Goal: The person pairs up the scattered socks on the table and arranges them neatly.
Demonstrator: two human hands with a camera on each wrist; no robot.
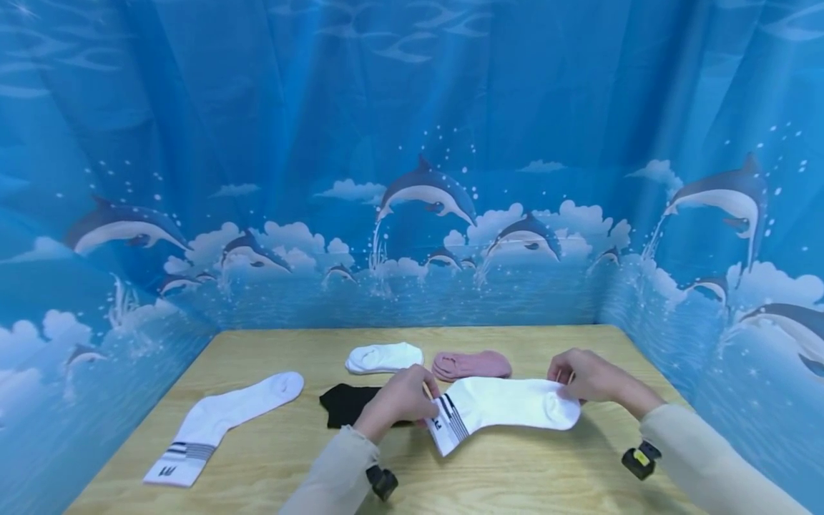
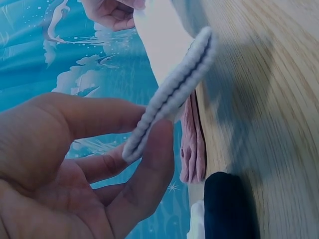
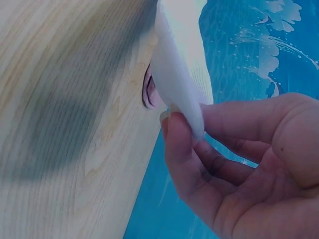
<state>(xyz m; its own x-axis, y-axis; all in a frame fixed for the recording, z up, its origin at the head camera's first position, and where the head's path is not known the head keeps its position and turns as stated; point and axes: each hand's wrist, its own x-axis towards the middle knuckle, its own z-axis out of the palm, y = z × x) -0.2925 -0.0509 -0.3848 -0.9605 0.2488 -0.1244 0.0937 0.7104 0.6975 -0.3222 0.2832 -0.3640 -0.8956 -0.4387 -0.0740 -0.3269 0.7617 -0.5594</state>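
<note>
A long white sock [image 1: 508, 402] with dark stripes at its cuff is stretched sideways between my two hands, raised over the wooden table. My left hand [image 1: 407, 395] pinches the cuff, and in the left wrist view the ribbed cuff opening [image 2: 172, 94] shows between thumb and fingers. At the toe end, my right hand [image 1: 584, 375] pinches the fabric; the right wrist view shows the toe [image 3: 182, 84] between thumb and forefinger. Under and behind my left hand lies a black sock [image 1: 347, 405], partly hidden. A matching striped white sock [image 1: 225, 418] lies flat at the left.
Behind the held sock are a low-cut white sock [image 1: 385, 357] and a pink sock [image 1: 473, 364]. The wooden table [image 1: 270, 476] backs onto a blue curtain [image 1: 412, 300] printed with dolphins, which also hangs along both sides.
</note>
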